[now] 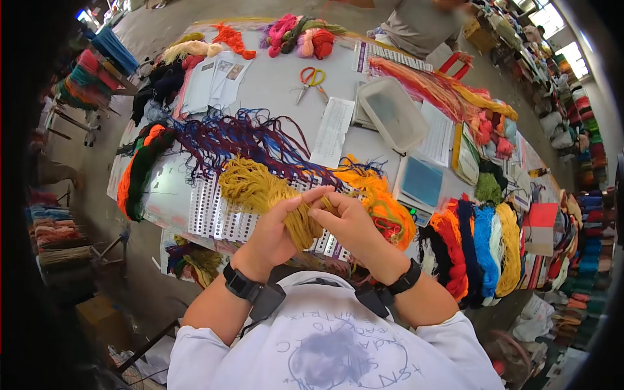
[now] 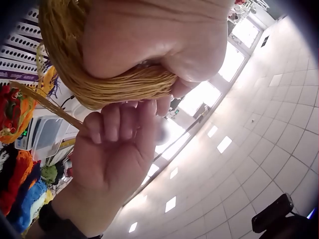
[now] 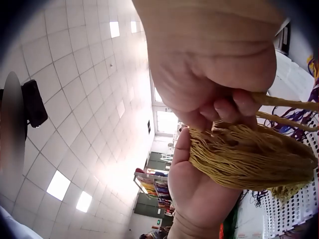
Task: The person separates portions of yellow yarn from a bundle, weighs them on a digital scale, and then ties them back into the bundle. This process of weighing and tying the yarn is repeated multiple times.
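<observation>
A mustard-yellow skein of thread [image 1: 250, 185] hangs folded over my left hand [image 1: 270, 234], whose fingers and thumb grip it near its end. My right hand [image 1: 356, 227] meets the left at the skein, its fingers curled around a thin bundle of the same strands [image 3: 286, 103]. In the left wrist view, that bundle [image 2: 52, 110] trails out of the right fist, while the skein's main part [image 2: 119, 89] wraps around the left hand [image 2: 159, 40]. Below the hands lie white perforated cards [image 1: 214, 211] and an orange skein [image 1: 383, 218].
Dark purple and blue threads [image 1: 253, 140] spread across the table beyond the hands. Scissors [image 1: 307, 81], a clear plastic tub [image 1: 393, 114] and a scale [image 1: 421, 182] lie farther back. Colourful skeins [image 1: 484, 247] line the right edge. Another person [image 1: 419, 29] is across the table.
</observation>
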Motion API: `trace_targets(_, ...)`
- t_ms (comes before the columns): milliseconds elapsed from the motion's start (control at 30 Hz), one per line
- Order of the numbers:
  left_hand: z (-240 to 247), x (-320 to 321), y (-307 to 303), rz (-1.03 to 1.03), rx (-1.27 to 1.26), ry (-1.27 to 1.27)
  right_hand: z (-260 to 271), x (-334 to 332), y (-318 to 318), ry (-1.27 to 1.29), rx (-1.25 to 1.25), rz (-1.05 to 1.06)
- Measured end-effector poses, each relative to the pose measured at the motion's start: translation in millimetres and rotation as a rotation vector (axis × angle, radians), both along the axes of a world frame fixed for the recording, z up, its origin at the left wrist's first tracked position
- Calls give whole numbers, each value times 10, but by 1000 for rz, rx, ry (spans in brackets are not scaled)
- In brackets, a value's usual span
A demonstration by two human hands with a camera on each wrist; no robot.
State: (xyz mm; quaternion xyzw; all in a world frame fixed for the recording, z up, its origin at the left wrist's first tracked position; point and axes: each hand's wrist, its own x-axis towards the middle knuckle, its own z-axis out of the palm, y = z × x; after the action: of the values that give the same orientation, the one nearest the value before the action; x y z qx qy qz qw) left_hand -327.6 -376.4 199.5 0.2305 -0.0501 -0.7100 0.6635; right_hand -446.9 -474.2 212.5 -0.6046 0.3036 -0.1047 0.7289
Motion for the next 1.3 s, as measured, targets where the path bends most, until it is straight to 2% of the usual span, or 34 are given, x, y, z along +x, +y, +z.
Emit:
trace_targets(100,-13,32,3,-24,-10,-3,14,25,22,-15,57,-65)
trace_targets(167,-8,27,4,-13,-8,-25,53,30,43,82,-71,-1)
trace_targets(267,-3,42,17,-3,-12,-23,-79,49,84,19,-22,-40)
trace_targets(433,-35,93,74,54,41,50,39,25,109,25,-17,33)
trace_targets(533,-33,130,127,51,105,-15,120,35,135,18,-14,67)
trace_targets(600,-48,156,145,72,18,-47,141,17,124,7,10,55)
trace_targets(733,166,113,174,130,79,-107,169,-26,133,41,94,23)
trace_targets(800,113,95,183,143,-34,-256,181,-43,149,25,152,-12)
trace_targets(900,138,91,184,137,-19,-274,187,-77,154,25,132,9)
trace_targets(1133,154,92,213,86,-30,-287,191,-114,186,-79,263,-97)
trace_targets(1200,34,166,205,62,-174,-328,191,-121,176,-114,300,-120)
trace_targets(1300,-81,246,165,37,-228,-325,284,-147,42,-138,238,-76)
